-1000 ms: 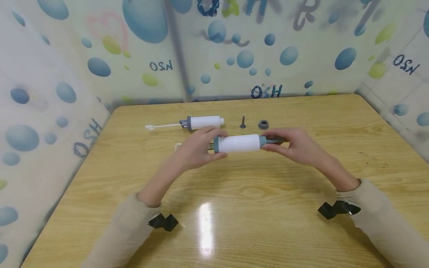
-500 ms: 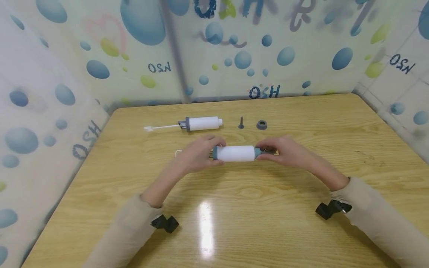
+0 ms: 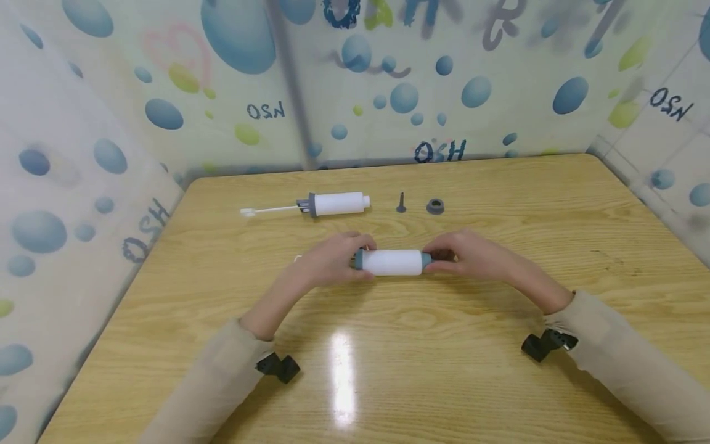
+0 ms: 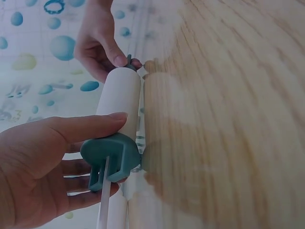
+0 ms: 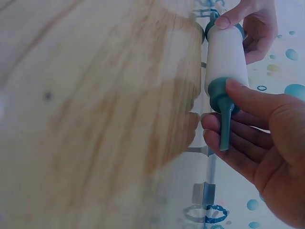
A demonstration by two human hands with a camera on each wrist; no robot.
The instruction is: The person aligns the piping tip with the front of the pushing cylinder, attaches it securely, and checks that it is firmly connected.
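A syringe (image 3: pixel 392 263) with a white barrel lies level between my two hands, low at the table. Its teal collar (image 4: pixel 112 155) and thin pale plunger rod (image 4: pixel 105 195) are at the left end. At the right end is the teal nozzle (image 5: pixel 225 121). My left hand (image 3: pixel 333 260) grips the collar end, thumb on the barrel and fingers beneath. My right hand (image 3: pixel 478 254) pinches the nozzle cap, its thumb on top and fingers curled under. In the head view the right fingers hide the nozzle tip. I cannot tell whether the syringe touches the tabletop.
Behind the hands lies a second white syringe (image 3: pixel 339 203) with a dark grey collar, its white plunger drawn out leftward. To its right are a grey nozzle (image 3: pixel 401 203) and a grey ring cap (image 3: pixel 435 206). The wooden table (image 3: pixel 432 364) meets patterned walls at back and left.
Both hands have brought the syringe down toward the table and nearer to me. Its nozzle, visible in the head view earlier, is now mostly covered by the right fingers.
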